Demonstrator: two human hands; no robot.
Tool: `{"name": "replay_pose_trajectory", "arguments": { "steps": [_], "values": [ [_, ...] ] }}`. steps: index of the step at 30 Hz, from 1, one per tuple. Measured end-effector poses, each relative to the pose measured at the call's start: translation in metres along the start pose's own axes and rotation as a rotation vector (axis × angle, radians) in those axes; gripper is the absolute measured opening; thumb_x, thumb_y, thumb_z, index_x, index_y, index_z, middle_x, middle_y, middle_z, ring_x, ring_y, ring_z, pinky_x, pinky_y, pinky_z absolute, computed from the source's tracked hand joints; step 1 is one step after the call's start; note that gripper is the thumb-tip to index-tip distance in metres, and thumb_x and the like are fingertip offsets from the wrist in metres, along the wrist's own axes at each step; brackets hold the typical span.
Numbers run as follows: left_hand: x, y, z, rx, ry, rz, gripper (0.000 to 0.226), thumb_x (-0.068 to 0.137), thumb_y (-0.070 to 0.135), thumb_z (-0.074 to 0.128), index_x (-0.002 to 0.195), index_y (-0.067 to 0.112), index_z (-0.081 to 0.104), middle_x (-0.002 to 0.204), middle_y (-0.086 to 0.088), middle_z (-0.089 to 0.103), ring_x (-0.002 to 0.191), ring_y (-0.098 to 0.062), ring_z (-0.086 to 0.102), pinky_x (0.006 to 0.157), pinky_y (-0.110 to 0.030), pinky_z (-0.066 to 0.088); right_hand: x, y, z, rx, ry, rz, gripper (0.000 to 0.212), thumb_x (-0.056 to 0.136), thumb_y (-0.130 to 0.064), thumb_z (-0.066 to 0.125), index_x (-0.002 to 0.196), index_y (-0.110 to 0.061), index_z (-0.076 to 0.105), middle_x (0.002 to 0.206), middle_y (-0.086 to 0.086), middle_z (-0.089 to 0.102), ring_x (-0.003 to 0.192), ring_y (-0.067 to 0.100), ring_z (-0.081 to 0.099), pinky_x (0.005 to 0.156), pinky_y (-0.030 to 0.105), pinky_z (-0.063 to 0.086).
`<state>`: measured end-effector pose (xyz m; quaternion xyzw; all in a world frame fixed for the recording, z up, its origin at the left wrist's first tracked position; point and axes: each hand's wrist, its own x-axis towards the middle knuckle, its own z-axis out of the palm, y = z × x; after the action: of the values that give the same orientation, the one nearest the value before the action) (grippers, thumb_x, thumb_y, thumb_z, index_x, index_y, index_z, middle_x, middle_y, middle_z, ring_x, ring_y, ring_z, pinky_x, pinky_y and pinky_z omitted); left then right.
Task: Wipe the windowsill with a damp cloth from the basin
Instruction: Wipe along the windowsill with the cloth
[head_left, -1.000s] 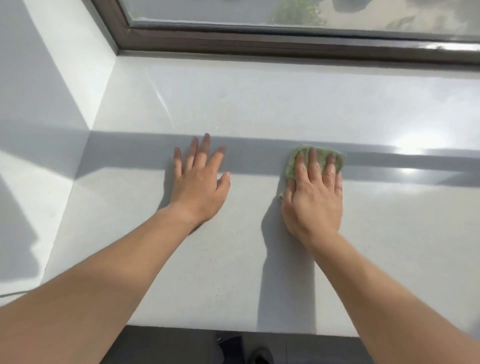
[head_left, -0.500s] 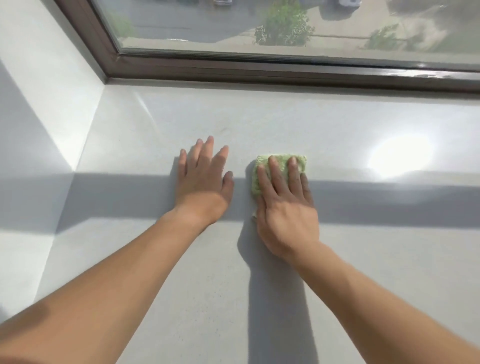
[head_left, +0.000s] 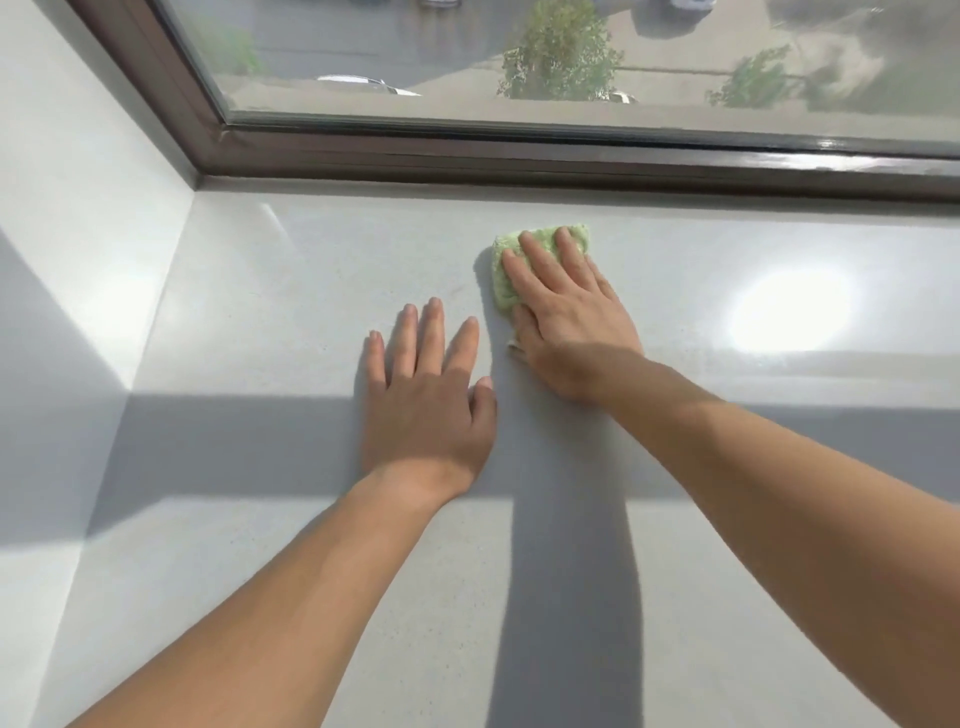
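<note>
A small folded green cloth (head_left: 505, 280) lies on the pale grey windowsill (head_left: 291, 291), a short way in front of the window frame. My right hand (head_left: 566, 317) presses flat on the cloth, fingers spread over it, so only its far and left edges show. My left hand (head_left: 426, 405) rests palm down on the bare sill just left of and nearer than the right hand, fingers apart, holding nothing. The basin is not in view.
A dark brown window frame (head_left: 519, 156) runs along the back of the sill, with glass above it. A white side wall (head_left: 78, 218) closes the sill on the left. A bright sun glare (head_left: 789, 312) lies on the sill to the right.
My right hand has slid the cloth farther away, towards the window frame. The left hand has stayed flat on the sill. My view has tilted up towards the window.
</note>
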<state>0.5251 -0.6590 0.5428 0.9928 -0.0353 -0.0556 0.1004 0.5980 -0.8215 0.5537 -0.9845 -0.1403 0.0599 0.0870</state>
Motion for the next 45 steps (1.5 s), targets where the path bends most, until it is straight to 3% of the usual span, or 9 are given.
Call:
{"name": "replay_pose_trajectory", "arguments": {
  "steps": [6, 12, 16, 20, 26, 31, 37, 43, 45],
  "values": [
    [0.0, 0.0, 0.001, -0.003, -0.001, 0.013, 0.064, 0.094, 0.046, 0.013, 0.157, 0.031, 0.01, 0.167, -0.004, -0.004, 0.152, -0.023, -0.013, 0.122, -0.051, -0.004, 0.038, 0.054, -0.011, 0.043, 0.111, 0.328, 0.061, 0.097, -0.036, 0.033, 0.155, -0.025, 0.018, 0.166, 0.0, 0.01, 0.152, 0.033, -0.001, 0.122, 0.049, 0.007],
    [0.001, 0.001, -0.002, 0.011, 0.008, 0.012, 0.065, 0.093, 0.045, 0.018, 0.156, 0.029, 0.02, 0.167, -0.007, 0.006, 0.153, -0.025, -0.005, 0.121, -0.053, 0.0, 0.04, 0.039, -0.013, 0.004, 0.012, 0.0, 0.057, 0.103, -0.039, 0.029, 0.157, -0.029, 0.014, 0.166, -0.006, 0.007, 0.152, 0.026, -0.005, 0.122, 0.042, 0.006],
    [0.009, 0.013, -0.009, -0.016, -0.036, -0.036, 0.062, 0.093, 0.045, 0.022, 0.153, 0.029, 0.023, 0.166, -0.013, 0.005, 0.152, -0.03, -0.008, 0.118, -0.06, -0.004, 0.022, 0.105, -0.025, 0.033, 0.051, 0.205, 0.061, 0.098, -0.041, 0.029, 0.157, -0.029, 0.015, 0.166, -0.005, 0.009, 0.152, 0.025, -0.003, 0.123, 0.041, 0.007],
    [0.013, 0.023, -0.003, 0.034, -0.076, -0.028, 0.063, 0.095, 0.055, 0.009, 0.154, 0.041, -0.009, 0.164, -0.004, -0.023, 0.148, -0.028, -0.027, 0.111, -0.069, -0.012, 0.024, 0.097, -0.022, 0.063, 0.151, 0.42, 0.06, 0.096, -0.039, 0.026, 0.155, -0.026, 0.021, 0.165, 0.0, 0.012, 0.152, 0.032, 0.0, 0.122, 0.047, 0.008],
    [0.013, 0.023, 0.001, 0.072, -0.057, -0.03, 0.066, 0.092, 0.059, 0.005, 0.155, 0.041, -0.008, 0.165, -0.002, -0.017, 0.151, -0.027, -0.02, 0.112, -0.07, -0.007, 0.002, 0.106, -0.019, -0.005, 0.045, 0.071, 0.054, 0.104, -0.039, 0.028, 0.156, -0.032, 0.017, 0.165, -0.008, 0.009, 0.153, 0.023, -0.003, 0.123, 0.039, 0.007],
    [0.016, 0.025, 0.003, 0.066, -0.036, -0.043, 0.066, 0.093, 0.06, 0.006, 0.155, 0.041, -0.005, 0.166, -0.002, -0.016, 0.151, -0.026, -0.02, 0.113, -0.069, -0.008, 0.003, 0.154, -0.031, 0.042, 0.16, 0.494, 0.057, 0.1, -0.036, 0.033, 0.155, -0.025, 0.021, 0.165, 0.002, 0.013, 0.151, 0.033, 0.001, 0.122, 0.047, 0.009],
    [0.015, 0.027, 0.004, 0.095, -0.039, -0.071, 0.065, 0.093, 0.059, 0.007, 0.156, 0.042, -0.001, 0.166, 0.0, -0.013, 0.151, -0.023, -0.019, 0.113, -0.067, -0.011, -0.018, 0.119, -0.019, 0.001, 0.073, 0.07, 0.054, 0.104, -0.037, 0.029, 0.156, -0.029, 0.018, 0.165, -0.005, 0.009, 0.152, 0.026, -0.003, 0.122, 0.041, 0.007],
    [0.0, 0.074, 0.003, -0.034, -0.005, -0.004, 0.055, 0.1, 0.039, 0.02, 0.155, 0.034, 0.018, 0.167, -0.003, -0.005, 0.151, -0.02, -0.018, 0.119, -0.05, -0.015, -0.014, 0.172, -0.029, 0.052, 0.15, 0.41, 0.059, 0.099, -0.034, 0.035, 0.155, -0.025, 0.02, 0.165, 0.002, 0.011, 0.152, 0.033, -0.001, 0.122, 0.045, 0.008],
    [-0.009, 0.093, 0.009, -0.065, -0.044, -0.01, 0.06, 0.096, 0.044, 0.013, 0.155, 0.035, 0.014, 0.167, -0.002, -0.009, 0.15, -0.019, -0.02, 0.12, -0.047, -0.014, -0.023, 0.141, -0.021, 0.04, 0.141, 0.333, 0.06, 0.098, -0.035, 0.034, 0.155, -0.025, 0.019, 0.166, 0.001, 0.009, 0.152, 0.032, -0.004, 0.123, 0.044, 0.005]
  ]
}}
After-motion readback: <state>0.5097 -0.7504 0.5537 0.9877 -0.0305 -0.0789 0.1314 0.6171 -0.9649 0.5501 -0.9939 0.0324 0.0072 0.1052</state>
